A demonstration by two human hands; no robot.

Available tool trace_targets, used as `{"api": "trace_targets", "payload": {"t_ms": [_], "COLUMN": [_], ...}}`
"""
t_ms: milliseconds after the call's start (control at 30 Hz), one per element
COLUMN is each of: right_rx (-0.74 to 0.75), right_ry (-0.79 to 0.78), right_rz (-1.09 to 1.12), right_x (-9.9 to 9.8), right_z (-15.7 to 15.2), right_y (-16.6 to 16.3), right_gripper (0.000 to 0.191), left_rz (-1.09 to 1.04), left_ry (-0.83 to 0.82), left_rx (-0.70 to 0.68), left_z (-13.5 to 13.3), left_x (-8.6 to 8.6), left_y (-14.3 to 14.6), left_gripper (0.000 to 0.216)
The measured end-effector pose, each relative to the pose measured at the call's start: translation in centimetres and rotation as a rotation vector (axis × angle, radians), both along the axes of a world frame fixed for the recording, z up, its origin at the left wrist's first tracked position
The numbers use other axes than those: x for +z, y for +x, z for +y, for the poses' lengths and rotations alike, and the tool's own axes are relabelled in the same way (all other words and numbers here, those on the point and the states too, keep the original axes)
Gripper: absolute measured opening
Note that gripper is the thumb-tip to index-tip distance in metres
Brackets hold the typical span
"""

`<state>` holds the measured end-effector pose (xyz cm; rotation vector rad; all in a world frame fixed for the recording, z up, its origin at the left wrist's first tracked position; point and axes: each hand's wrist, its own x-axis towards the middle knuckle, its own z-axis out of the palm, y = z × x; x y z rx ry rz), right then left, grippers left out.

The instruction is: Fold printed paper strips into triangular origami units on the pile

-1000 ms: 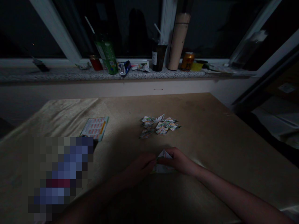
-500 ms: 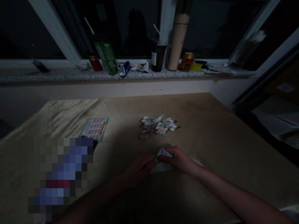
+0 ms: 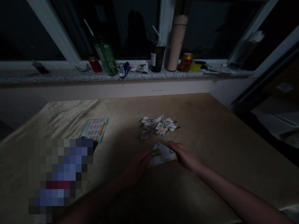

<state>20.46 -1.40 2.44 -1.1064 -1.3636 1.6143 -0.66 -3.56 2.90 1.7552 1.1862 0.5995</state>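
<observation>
Between my hands is a partly folded sheet of printed paper (image 3: 162, 154), with a pointed top and a wider, straight lower edge. My left hand (image 3: 141, 161) is closed on its left side, in deep shadow. At its right edge, my right hand (image 3: 183, 153) pinches the paper between thumb and fingers. Just beyond lie several small folded paper pieces (image 3: 161, 127) of the same printed kind, gathered in a loose cluster on the table (image 3: 210, 130).
A printed card or booklet (image 3: 94, 129) lies at the left, beside a pixelated area. Along the stone windowsill (image 3: 137, 76) stand a green bottle (image 3: 108, 59), a dark cup with a straw (image 3: 157, 57), a tall pinkish flask (image 3: 176, 43) and an orange can (image 3: 186, 62).
My right hand has shifted right, its thumb off the paper's front and onto its edge. More of the paper's printed face shows, and it sits slightly farther from me.
</observation>
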Motion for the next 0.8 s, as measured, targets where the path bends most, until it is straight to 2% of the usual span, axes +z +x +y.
{"api": "trace_targets", "payload": {"t_ms": [100,267,533,667,800], "right_rx": [0.054,0.128,0.141,0.072,-0.045], "right_ry": [-0.034,0.103,0.174,0.249,0.262], "right_rz": [0.007,-0.091,-0.196,-0.207,-0.049], "right_x": [-0.1,0.1,0.4,0.6,1.0], "right_z": [0.1,0.0,-0.4,-0.6,-0.8], "right_y": [0.5,0.6,0.4,0.2,-0.1], "right_gripper": [0.044,0.045,0.043,0.043,0.024], "left_rz": [-0.038,-0.065,-0.044,-0.06,-0.053], "left_ry": [-0.093,-0.183,-0.1,-0.109,-0.126], "left_rx": [0.074,0.288,0.095,0.093,0.169], "left_z": [0.1,0.1,0.5,0.5,0.5], "left_x": [-0.6,-1.7,0.0,0.4,-0.5], "left_y": [-0.2,-0.4,0.2,0.3,0.1], "left_gripper": [0.036,0.04,0.037,0.035,0.036]}}
